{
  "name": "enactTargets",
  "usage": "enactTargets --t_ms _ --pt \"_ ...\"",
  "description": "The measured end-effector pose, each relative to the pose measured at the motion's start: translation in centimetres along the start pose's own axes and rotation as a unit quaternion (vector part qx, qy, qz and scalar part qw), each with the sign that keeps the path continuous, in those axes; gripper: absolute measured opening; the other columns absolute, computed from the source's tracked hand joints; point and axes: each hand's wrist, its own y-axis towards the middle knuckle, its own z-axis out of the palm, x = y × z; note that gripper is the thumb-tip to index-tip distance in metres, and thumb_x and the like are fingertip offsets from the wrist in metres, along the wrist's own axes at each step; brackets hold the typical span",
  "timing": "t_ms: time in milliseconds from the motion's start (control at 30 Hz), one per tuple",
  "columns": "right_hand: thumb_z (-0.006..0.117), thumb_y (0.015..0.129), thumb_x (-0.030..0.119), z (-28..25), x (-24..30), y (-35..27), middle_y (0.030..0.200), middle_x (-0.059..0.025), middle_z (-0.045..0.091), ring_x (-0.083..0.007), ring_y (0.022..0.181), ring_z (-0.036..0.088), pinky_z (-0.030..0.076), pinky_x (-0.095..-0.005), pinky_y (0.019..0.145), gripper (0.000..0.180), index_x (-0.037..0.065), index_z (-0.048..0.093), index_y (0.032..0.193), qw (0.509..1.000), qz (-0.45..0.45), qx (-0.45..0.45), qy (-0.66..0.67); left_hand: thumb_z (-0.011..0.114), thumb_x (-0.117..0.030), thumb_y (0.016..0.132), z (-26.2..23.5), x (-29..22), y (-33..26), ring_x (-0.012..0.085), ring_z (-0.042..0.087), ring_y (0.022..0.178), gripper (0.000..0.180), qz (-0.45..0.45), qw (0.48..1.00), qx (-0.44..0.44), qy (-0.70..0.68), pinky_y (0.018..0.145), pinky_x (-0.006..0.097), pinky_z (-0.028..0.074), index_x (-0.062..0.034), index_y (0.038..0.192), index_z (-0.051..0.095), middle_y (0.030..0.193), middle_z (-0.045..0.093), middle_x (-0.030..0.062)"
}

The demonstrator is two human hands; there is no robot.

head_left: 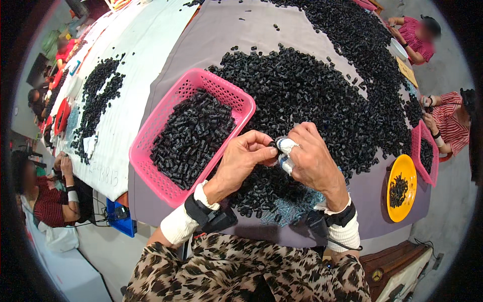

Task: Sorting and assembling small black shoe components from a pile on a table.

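Near the table's (151, 207) front edge, the hands meet: the left hand (238, 160) pinches a small black part (273, 144), the right hand's (314, 160) grip unclear. A pink basket (142, 151) bounds the left; bare cloth (371, 202) opens rightward.

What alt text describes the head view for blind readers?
A person's left hand pinches a small dark piece close to the right hand, whose fingers are partly wrapped in white, above a heap of black parts. A pink basket of similar parts stands at left, a yellow dish at right.
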Motion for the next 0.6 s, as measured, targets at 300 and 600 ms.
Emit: enactTargets --t_ms 300,600 --pt "0.071 0.072 0.005 2.1 -0.3 -1.1 0.069 -0.013 0.055 -0.031 0.065 0.053 0.042 -0.0392 0.061 0.015 -0.001 0.06 0.079 0.966 0.131 -0.097 0.199 0.064 -0.006 0.087 -0.3 0.2 0.1 0.0161 0.064 0.077 0.014 -0.075 0.989 -0.012 -0.127 0.072 0.031 0.054 -0.0022 0.099 0.058 0.089 0.065 0.0067" --pt "0.069 0.07 0.002 2.4 -0.5 -1.0 0.074 -0.014 0.056 -0.0327 0.069 0.054 0.043 -0.0386 0.062 0.017 -0.002 0.059 0.083 0.989 0.032 -0.098 0.103 0.062 -0.004 0.087 -0.3 0.5 0.2 0.0159 0.063 0.077 0.014 -0.084 0.991 -0.019 -0.101 0.073 0.031 0.055 -0.0031 0.099 0.056 0.091 0.064 0.0062"
